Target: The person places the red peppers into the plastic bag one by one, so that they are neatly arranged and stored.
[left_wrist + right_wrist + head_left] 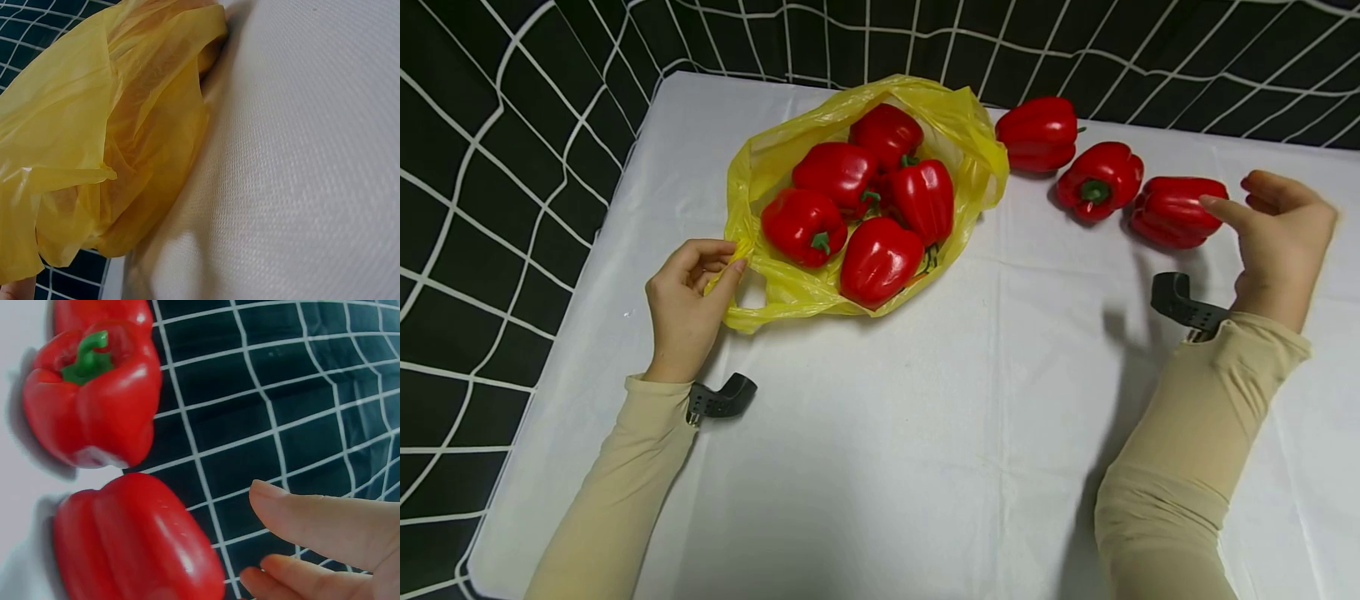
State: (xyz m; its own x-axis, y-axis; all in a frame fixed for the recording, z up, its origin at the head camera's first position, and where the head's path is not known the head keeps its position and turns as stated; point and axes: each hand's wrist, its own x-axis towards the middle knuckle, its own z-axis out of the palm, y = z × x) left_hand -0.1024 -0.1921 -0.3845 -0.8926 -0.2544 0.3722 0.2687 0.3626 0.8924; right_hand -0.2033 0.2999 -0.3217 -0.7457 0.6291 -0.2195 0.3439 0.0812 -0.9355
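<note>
My left hand (pixel 688 300) pinches the left edge of a yellow plastic bag (pixel 992 158) near its handle loop. The bag lies with its mouth wide, and several red bell peppers (pixel 880 258) with green stems sit inside. In the left wrist view the crumpled side of the bag (pixel 156 125) fills the left half. My right hand (pixel 1285 242) is at the right, thumb and fingers spread apart and holding nothing. It is nearest to the rightmost loose bell pepper (pixel 1180 212); the thumb overlaps that pepper's edge in the head view, while the right wrist view shows a gap.
Two more loose bell peppers, one middle pepper (pixel 1099 182) and one beside the bag (pixel 1037 135), lie in a row along the back of the white table (pixel 880 433). A black cloth with a white grid (pixel 460 275) borders the back and left edges. Each wrist wears a black mount (pixel 1183 302).
</note>
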